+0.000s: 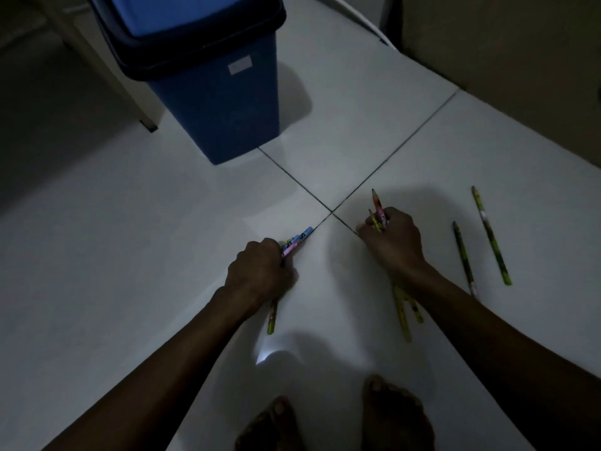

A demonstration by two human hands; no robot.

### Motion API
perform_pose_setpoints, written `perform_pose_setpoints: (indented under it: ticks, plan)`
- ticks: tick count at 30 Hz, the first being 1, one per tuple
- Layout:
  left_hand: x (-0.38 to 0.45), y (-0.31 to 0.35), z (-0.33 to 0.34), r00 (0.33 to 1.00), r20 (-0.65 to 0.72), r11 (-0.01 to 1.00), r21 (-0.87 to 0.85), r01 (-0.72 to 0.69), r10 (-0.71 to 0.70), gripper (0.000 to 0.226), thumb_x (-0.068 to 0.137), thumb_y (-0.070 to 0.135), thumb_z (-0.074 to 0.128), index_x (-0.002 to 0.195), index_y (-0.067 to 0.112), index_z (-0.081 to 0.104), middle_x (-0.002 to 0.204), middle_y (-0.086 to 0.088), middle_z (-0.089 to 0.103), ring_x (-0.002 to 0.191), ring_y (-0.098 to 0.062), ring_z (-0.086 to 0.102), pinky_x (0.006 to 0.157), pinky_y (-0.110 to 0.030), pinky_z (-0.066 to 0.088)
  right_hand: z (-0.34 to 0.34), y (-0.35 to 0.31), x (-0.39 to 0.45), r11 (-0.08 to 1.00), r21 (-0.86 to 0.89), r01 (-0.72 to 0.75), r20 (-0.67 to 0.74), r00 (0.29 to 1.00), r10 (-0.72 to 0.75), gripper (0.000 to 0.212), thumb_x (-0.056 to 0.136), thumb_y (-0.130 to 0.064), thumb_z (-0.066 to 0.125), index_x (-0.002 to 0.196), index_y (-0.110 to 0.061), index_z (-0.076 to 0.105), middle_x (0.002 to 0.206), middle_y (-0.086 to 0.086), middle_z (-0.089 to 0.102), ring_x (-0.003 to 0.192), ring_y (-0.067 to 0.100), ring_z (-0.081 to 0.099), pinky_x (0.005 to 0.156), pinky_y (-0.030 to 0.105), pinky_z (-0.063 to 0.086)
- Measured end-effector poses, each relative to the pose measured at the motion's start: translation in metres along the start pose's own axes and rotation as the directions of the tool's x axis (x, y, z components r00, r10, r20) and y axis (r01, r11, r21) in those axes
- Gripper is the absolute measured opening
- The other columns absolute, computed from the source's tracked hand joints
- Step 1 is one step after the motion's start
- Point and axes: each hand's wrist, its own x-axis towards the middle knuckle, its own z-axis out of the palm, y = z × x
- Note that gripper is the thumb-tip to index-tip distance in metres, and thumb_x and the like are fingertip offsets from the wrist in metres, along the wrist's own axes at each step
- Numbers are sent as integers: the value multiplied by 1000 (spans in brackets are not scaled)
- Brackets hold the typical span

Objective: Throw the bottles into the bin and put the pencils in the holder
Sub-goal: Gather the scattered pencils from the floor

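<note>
My left hand (260,271) is closed around a small bunch of pencils (296,243) low over the white tiled floor; blue and pink ends stick out ahead of the fist and a green end behind. My right hand (393,239) grips another bunch of pencils (377,206), tips pointing away, yellow-green ends trailing under the wrist. Two loose green pencils lie on the floor to the right: a long pencil (491,236) and a shorter pencil (464,258). A blue bin (227,102) with a dark rim and a blue lid stands upper left. No bottle or holder is in view.
The room is dim. A pale furniture leg (130,92) stands left of the bin. A wall or cupboard front (504,60) runs along the upper right. My bare feet (331,421) are at the bottom edge. Dark grout lines cross between my hands.
</note>
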Motion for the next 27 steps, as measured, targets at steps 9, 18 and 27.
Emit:
perform_pose_setpoints:
  ticks: [9,18,27]
  plan:
    - [-2,10,12,987,-44,958,249,-140,156,35,95,36,41,112,9,55,107,-15,64,95,-35,62,69,-34,38,-29,17,6,993,78,-87,-104,990,94,19,82,-21,64,79,-3,69,72,13,69,66,29,65,58,34,53]
    - [-8,15,23,918,-155,886,363,-290,364,35,98,41,35,117,13,44,100,-14,65,86,-38,64,63,-37,37,-45,36,-10,962,-251,-106,-66,994,92,28,73,-38,72,85,-13,67,90,11,68,84,30,65,74,34,54]
    - [3,17,15,949,-60,897,348,-271,310,36,99,37,32,111,5,44,105,-19,64,92,-40,63,73,-42,48,-29,41,-20,903,-418,-97,-11,995,101,48,72,-50,74,99,-14,60,107,13,63,97,34,62,72,32,44]
